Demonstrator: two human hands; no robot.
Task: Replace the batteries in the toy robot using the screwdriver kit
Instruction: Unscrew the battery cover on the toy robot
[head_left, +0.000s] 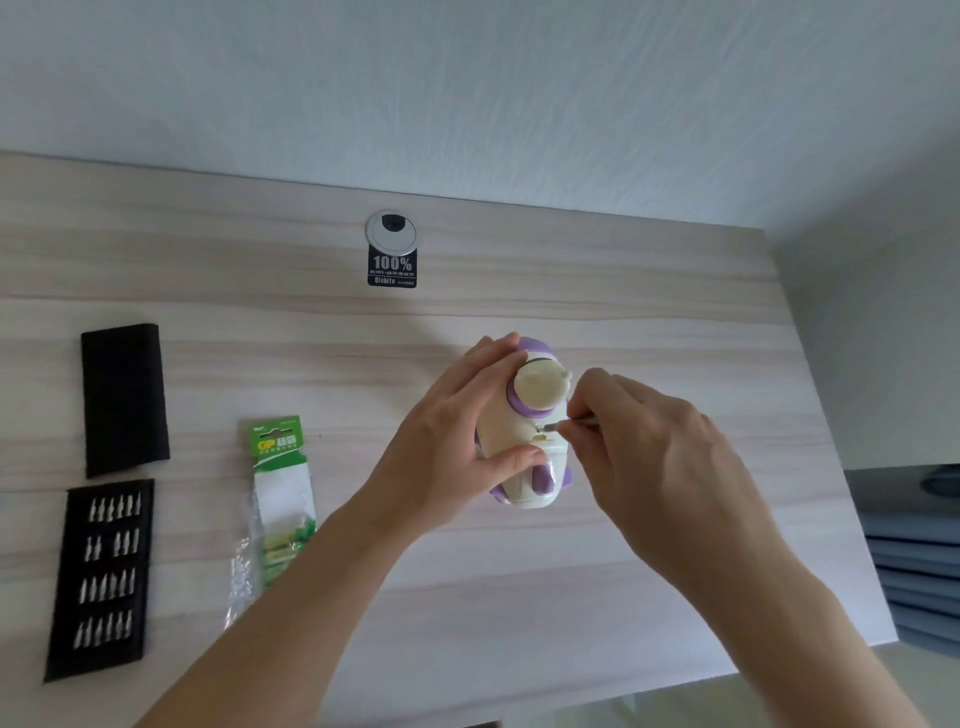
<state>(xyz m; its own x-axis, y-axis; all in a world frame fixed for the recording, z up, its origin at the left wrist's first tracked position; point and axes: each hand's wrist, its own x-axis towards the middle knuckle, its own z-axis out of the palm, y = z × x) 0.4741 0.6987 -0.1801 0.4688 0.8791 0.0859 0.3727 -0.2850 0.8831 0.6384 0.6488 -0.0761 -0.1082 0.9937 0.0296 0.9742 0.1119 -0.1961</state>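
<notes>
Toy robot (522, 431), well inside the table (519, 597) edges, is gripped by the left hand (457, 441); a screwdriver (567, 425) is seemingly pinched by the right hand (649, 452).

Bright, even daylight, soft faint shadows, slightly soft focus throughout, wide-angle bending at the edges

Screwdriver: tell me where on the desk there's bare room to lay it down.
Bare wood lies right of the right hand up to the desk edge, and in the stretch between the black case lid and the toy robot, in front of the cable grommet. Crowded: the left side, around the bit tray and battery pack.
</notes>
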